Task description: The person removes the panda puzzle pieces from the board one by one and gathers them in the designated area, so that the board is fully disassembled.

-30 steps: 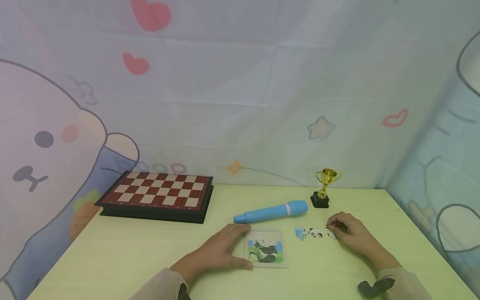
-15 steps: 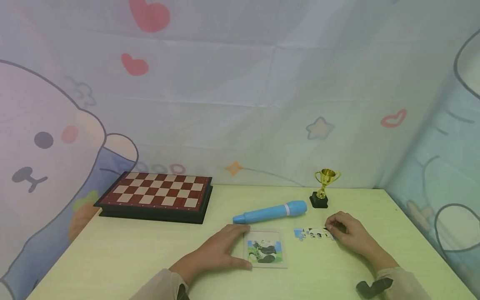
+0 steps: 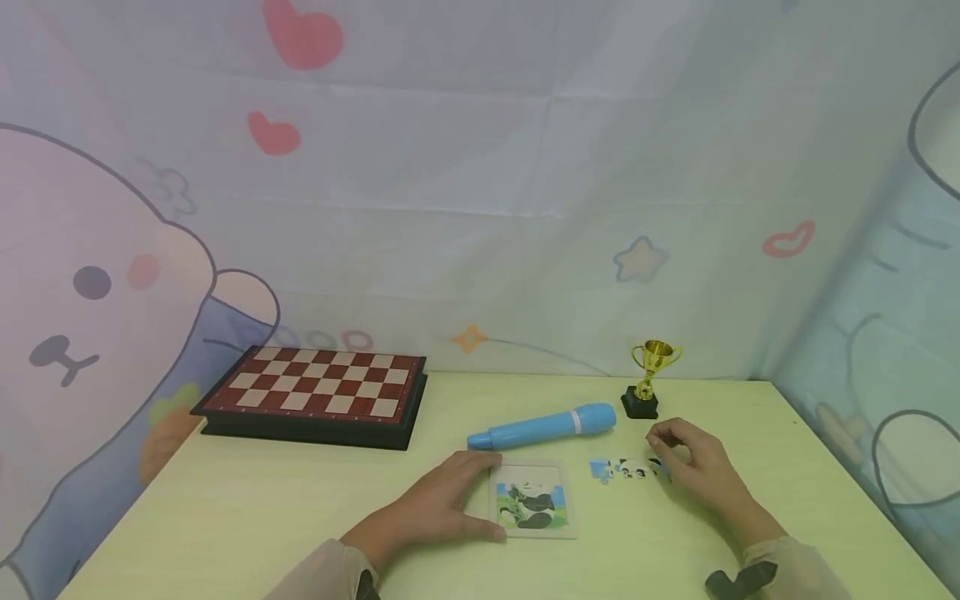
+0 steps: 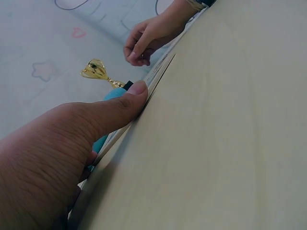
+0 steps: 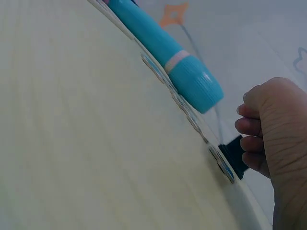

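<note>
The left hand (image 3: 442, 500) lies flat on the table (image 3: 262, 508) near its front edge, fingers straight and close together, fingertips and thumb against the left edge of the panda puzzle tray (image 3: 534, 498). The left wrist view shows the thumb (image 4: 129, 98) pressed to the tray's rim — judged a bracing hold, to keep the tray from sliding.

The right hand (image 3: 693, 467) is raised just above the table at the right end of a row of loose puzzle pieces (image 3: 626, 469). Its fingers are curled, with thumb and forefinger brought together. Whether a piece sits between them cannot be told; the right wrist view shows only curled fingers (image 5: 252, 143) beside the row's end.

The row lies flat just right of the tray, apart from it, its long axis running left to right, parallel to the table's front edge. The tray sits square to that edge, picture upward.

Behind these lie a blue pen-shaped toy (image 3: 543, 426), its thick end toward the right, and a small gold trophy (image 3: 651, 379) — upright, near the back edge. A chessboard (image 3: 318, 392) rests at the back left corner.
</note>
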Motion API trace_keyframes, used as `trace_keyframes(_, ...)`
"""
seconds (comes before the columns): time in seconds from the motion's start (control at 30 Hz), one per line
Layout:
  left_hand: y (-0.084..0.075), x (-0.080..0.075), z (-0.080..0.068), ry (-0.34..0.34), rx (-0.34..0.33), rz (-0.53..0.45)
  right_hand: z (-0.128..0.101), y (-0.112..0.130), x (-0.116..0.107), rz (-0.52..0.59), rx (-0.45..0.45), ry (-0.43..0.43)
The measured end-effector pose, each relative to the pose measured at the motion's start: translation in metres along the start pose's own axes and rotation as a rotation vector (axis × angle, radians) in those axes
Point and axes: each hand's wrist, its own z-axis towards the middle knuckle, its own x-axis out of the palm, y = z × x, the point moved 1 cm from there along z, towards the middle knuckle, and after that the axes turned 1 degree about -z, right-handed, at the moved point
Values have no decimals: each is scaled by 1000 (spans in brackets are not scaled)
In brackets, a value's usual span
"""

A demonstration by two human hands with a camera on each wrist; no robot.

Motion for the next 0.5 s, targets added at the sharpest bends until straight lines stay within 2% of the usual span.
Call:
trace_keyframes(0.3, 1, 0, 0, 1, 1, 9, 22, 53, 44, 187, -232, 11)
trace_keyframes(0.5, 2, 2, 0, -9, 3, 20, 41, 94, 77, 337, -474, -33)
